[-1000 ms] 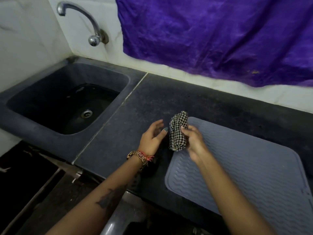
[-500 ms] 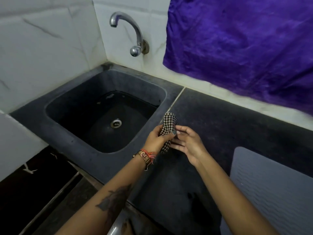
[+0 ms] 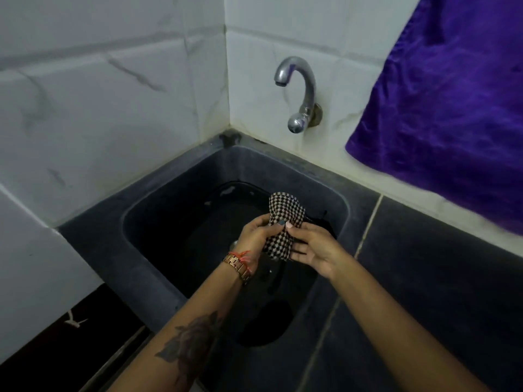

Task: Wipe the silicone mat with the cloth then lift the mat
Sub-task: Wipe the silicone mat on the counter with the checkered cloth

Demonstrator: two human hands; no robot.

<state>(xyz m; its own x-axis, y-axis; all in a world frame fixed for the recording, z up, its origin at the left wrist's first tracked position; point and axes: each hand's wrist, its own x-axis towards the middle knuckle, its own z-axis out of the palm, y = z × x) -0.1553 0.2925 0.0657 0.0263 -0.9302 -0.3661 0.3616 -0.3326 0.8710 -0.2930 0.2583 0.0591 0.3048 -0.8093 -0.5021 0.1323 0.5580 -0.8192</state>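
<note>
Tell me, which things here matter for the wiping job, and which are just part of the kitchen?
Part of the job:
- checked cloth, bunched, held over the sink
- left hand, gripping the cloth
- right hand, pinching the cloth
The silicone mat is out of view.

Just there:
- sink
- tap
- purple fabric on the wall
- dark counter

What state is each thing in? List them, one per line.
cloth: bunched, held over the sink
left hand: gripping the cloth
right hand: gripping the cloth
tap: no water running
sink: basin dark, contents unclear
purple fabric: hanging on the wall
</note>
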